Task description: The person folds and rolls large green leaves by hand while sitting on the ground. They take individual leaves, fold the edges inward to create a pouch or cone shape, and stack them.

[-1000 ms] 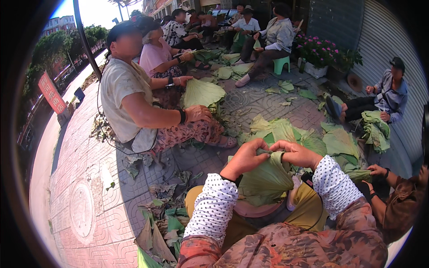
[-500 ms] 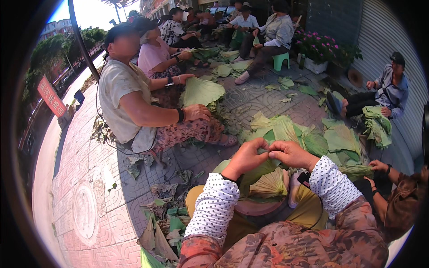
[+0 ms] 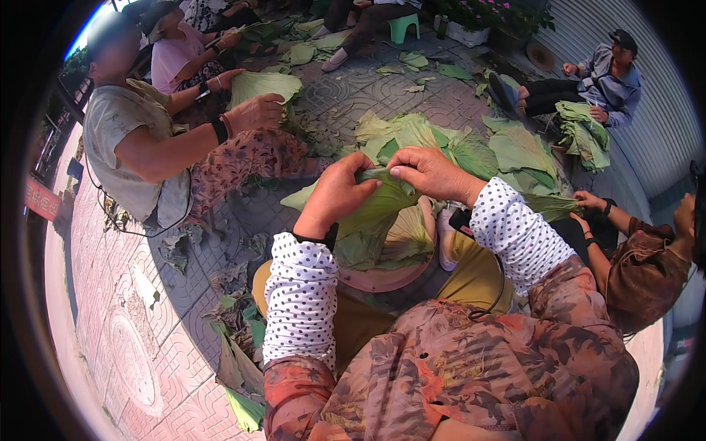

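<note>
Currently: item, large green leaf, held over your lap above the pink tray | left hand pinching its top edge | right hand pinching the same edge beside it | advice: keep both pinches close, pull evenly, fold along the veins to avoid tearing | spare leaf pile on paving ahead.

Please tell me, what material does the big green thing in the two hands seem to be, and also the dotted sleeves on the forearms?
The green thing looks like a large fresh plant leaf: matte, with fine ribs fanning out, and it folds softly where the left hand and right hand pinch it. The dotted sleeves seem to be thin woven cloth, white with dark dots; they wrinkle and gather at the cuffs.
</note>
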Motion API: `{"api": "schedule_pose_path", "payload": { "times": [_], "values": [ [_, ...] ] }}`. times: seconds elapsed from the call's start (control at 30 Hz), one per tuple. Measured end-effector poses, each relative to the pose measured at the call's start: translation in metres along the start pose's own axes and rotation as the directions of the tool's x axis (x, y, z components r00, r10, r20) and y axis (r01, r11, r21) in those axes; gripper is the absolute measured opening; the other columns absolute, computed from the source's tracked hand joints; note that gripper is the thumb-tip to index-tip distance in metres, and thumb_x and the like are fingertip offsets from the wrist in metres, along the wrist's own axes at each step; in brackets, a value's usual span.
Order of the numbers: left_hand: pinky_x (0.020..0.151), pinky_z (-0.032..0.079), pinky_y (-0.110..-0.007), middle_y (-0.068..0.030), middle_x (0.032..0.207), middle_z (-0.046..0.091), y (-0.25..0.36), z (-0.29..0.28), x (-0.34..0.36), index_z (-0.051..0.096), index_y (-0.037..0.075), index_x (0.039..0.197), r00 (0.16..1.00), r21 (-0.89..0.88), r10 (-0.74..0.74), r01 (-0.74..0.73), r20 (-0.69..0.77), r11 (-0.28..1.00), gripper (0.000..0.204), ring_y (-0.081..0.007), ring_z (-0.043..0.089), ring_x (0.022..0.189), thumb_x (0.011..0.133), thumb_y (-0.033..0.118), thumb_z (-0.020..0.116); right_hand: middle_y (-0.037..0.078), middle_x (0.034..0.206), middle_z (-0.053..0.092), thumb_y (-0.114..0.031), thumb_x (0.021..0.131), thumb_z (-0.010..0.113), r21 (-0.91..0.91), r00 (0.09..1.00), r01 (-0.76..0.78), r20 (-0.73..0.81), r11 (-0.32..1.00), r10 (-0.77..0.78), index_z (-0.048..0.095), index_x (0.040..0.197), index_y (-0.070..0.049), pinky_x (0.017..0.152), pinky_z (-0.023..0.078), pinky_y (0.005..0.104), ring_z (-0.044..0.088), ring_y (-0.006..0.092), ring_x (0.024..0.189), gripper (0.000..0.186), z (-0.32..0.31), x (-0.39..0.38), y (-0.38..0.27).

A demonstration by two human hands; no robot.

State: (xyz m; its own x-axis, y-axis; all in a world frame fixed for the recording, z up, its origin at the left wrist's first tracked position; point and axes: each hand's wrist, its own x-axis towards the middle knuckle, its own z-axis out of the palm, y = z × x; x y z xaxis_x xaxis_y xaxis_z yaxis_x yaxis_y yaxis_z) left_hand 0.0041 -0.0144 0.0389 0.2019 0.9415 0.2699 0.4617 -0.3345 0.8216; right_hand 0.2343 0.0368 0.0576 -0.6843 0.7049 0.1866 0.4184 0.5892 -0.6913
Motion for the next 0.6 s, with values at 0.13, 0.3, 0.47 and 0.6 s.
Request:
{"api": "schedule_pose_path", "payload": {
  "times": [0.13,0.3,0.47,0.6],
  "values": [
    [0.074,0.052,-0.037,-0.0187,0.089,0.068,-0.002,0.009,0.001,0.064,-0.002,0.101,0.999,-0.020,-0.007,0.008,0.033,1.000,0.029,-0.0268,0.068,0.082,0.080,0.014,0.075,0.007,0.098,0.067,-0.018,0.097,0.065,0.069,1.000,-0.021,0.011,0.997,0.020,0.067,0.105,-0.003,0.083,0.049,0.0320,0.063,0.0184,0.095,0.017,0.005,-0.001,-0.002],
    [0.073,0.052,-0.037,-0.0185,0.086,0.068,0.010,0.010,0.000,0.064,-0.003,0.097,0.998,0.005,-0.046,0.046,0.035,0.999,0.026,-0.0267,0.067,0.079,0.080,0.014,0.075,0.007,0.093,0.066,-0.019,0.096,0.065,0.116,0.995,-0.099,0.028,0.988,0.096,0.067,0.102,-0.002,0.081,0.049,0.0312,0.062,0.0172,0.089,0.018,0.008,-0.001,0.001],
    [0.062,0.045,-0.029,-0.0038,0.077,0.060,0.001,0.013,0.001,0.064,0.000,0.093,0.998,0.031,0.065,-0.065,-0.001,0.997,0.020,-0.0099,0.051,0.069,0.086,0.013,0.077,0.001,0.089,0.064,-0.021,0.098,0.064,0.209,0.987,-0.158,0.048,0.965,0.152,0.066,0.102,-0.004,0.078,0.049,0.0290,0.059,0.0108,0.085,0.018,0.008,-0.001,0.005],
    [0.062,0.043,-0.026,0.0004,0.077,0.058,0.006,0.013,0.002,0.064,0.001,0.094,0.999,-0.031,-0.030,0.029,-0.029,0.999,0.018,-0.0072,0.049,0.070,0.088,0.013,0.076,-0.004,0.089,0.060,-0.023,0.100,0.063,0.366,0.920,-0.388,0.100,0.846,0.379,0.066,0.103,-0.006,0.076,0.047,0.0250,0.054,0.0046,0.084,0.017,-0.001,-0.004,0.025]
  ]
}}
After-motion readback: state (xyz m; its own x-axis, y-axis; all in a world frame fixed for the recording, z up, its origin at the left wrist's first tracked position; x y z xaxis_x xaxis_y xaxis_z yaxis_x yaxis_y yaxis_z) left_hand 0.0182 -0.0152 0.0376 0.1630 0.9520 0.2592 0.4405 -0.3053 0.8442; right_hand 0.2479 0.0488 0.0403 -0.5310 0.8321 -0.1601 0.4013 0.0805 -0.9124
